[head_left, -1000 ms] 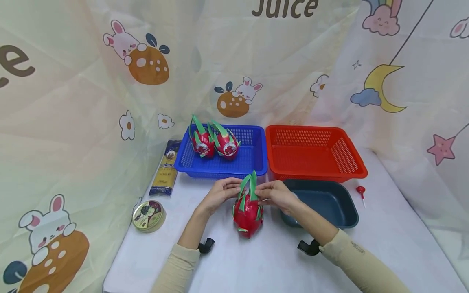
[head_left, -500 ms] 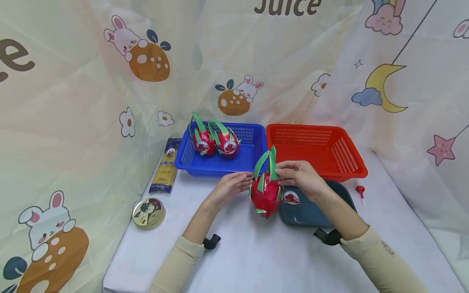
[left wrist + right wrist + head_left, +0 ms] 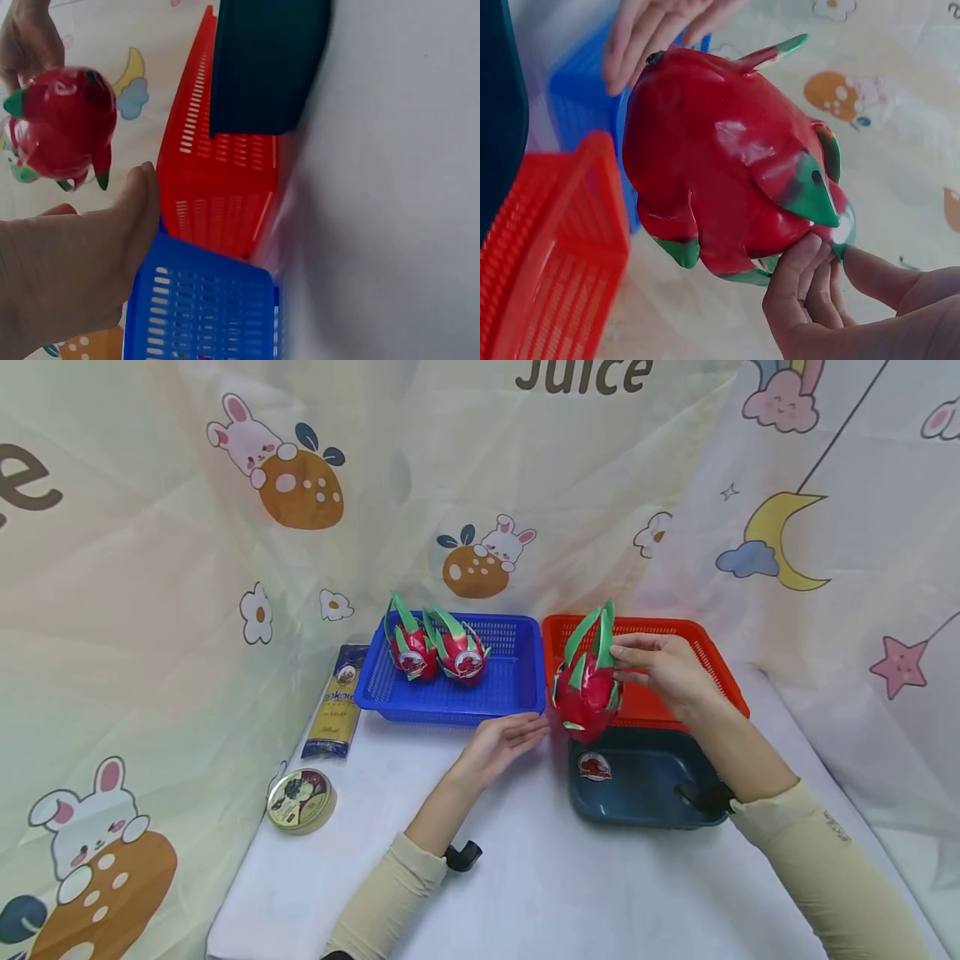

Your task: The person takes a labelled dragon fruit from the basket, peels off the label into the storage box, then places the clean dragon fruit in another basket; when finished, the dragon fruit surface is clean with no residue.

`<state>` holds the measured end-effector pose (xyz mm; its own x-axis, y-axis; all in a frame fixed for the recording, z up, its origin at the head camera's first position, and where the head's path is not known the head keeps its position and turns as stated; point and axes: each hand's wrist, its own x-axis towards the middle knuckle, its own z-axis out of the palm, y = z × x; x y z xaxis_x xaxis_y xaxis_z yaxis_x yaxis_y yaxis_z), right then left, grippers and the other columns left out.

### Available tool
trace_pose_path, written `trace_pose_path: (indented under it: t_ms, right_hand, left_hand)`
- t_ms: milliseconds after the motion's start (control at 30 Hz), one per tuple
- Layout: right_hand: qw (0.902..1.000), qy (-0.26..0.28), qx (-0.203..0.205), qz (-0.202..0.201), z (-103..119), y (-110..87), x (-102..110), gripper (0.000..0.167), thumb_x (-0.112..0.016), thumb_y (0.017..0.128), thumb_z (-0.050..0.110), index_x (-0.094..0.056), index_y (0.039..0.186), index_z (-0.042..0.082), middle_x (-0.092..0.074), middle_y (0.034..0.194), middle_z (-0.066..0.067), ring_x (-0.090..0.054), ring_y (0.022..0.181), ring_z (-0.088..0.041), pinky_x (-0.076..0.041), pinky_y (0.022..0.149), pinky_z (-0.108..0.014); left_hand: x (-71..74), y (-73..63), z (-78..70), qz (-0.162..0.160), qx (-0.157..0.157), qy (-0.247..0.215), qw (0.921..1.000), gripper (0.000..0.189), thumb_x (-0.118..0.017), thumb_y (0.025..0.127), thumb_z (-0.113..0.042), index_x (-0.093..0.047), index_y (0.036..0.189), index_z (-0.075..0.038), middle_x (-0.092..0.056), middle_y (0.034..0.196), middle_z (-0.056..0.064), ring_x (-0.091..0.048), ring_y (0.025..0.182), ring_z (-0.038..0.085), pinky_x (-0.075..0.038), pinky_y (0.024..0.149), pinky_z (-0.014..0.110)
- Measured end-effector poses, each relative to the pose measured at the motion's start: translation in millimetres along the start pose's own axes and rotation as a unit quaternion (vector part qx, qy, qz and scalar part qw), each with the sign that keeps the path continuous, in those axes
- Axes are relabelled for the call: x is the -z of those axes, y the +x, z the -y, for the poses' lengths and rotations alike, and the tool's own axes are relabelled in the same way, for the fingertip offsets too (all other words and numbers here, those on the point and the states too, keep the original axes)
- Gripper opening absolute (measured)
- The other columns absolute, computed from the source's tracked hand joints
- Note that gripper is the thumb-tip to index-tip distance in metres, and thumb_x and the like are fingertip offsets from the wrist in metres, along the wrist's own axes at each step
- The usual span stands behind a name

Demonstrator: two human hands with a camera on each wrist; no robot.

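Note:
My right hand (image 3: 663,668) pinches a red dragon fruit (image 3: 588,697) by its green leafy top and holds it up over the front left part of the red basket (image 3: 660,702). In the right wrist view the dragon fruit (image 3: 727,157) hangs clear, with thumb and fingers (image 3: 802,285) at its leafy end. My left hand (image 3: 502,745) is just left of the fruit and below it, fingers straight, palm turned up, holding nothing. The left wrist view has a gap between that hand (image 3: 82,262) and the fruit. Two more dragon fruits (image 3: 411,647) lie in the blue basket (image 3: 510,693).
A dark teal tray (image 3: 637,814) with a round dragon fruit sticker (image 3: 595,766) inside stands before the red basket. A red lollipop lies to the right, partly hidden by the right arm. At left are a pasta packet (image 3: 335,706) and a round tin (image 3: 302,800).
The dragon fruit has gone up from the table and to the right, over the red basket, in my right hand. My left hand has followed rightward and come away from it.

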<state>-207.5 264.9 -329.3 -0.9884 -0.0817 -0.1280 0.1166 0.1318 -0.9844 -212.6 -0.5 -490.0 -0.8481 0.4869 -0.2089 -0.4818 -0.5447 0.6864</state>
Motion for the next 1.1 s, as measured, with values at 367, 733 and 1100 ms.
trace_pose_path:
  t_ms: [367,733,1100]
  right_hand:
    - [0.9991,0.028,-0.013,-0.030,2.7,46.9,15.6,0.051,-0.070,0.101,0.027,-0.059,0.144,0.000,-0.073,0.108,0.005,-0.072,0.095,-0.011,-0.060,0.089,-0.024]
    - [0.9978,0.023,-0.030,-0.055,-19.6,110.1,24.1,0.053,-0.062,0.105,0.023,-0.050,0.150,-0.001,-0.070,0.109,0.003,-0.070,0.098,-0.009,-0.057,0.097,-0.026]
    - [0.9964,0.000,-0.046,-0.071,-38.6,155.9,17.9,0.049,-0.058,0.108,0.017,-0.049,0.150,-0.005,-0.067,0.119,-0.007,-0.069,0.110,-0.019,-0.052,0.107,-0.037]
  left_hand:
    - [-24.5,18.5,14.7,-0.050,0.032,-0.116,0.9914,0.048,-0.049,0.105,-0.001,-0.042,0.150,0.014,-0.051,0.149,0.031,-0.049,0.142,0.044,-0.040,0.119,0.046]
    - [-27.1,28.8,29.0,-0.068,0.024,-0.202,0.9767,0.049,-0.050,0.101,-0.004,-0.043,0.147,0.011,-0.052,0.147,0.030,-0.054,0.136,0.046,-0.042,0.117,0.047]
    - [-29.0,35.0,36.6,-0.063,0.016,-0.276,0.9590,0.048,-0.046,0.097,-0.004,-0.041,0.143,0.010,-0.043,0.153,0.030,-0.049,0.138,0.047,-0.041,0.118,0.050]
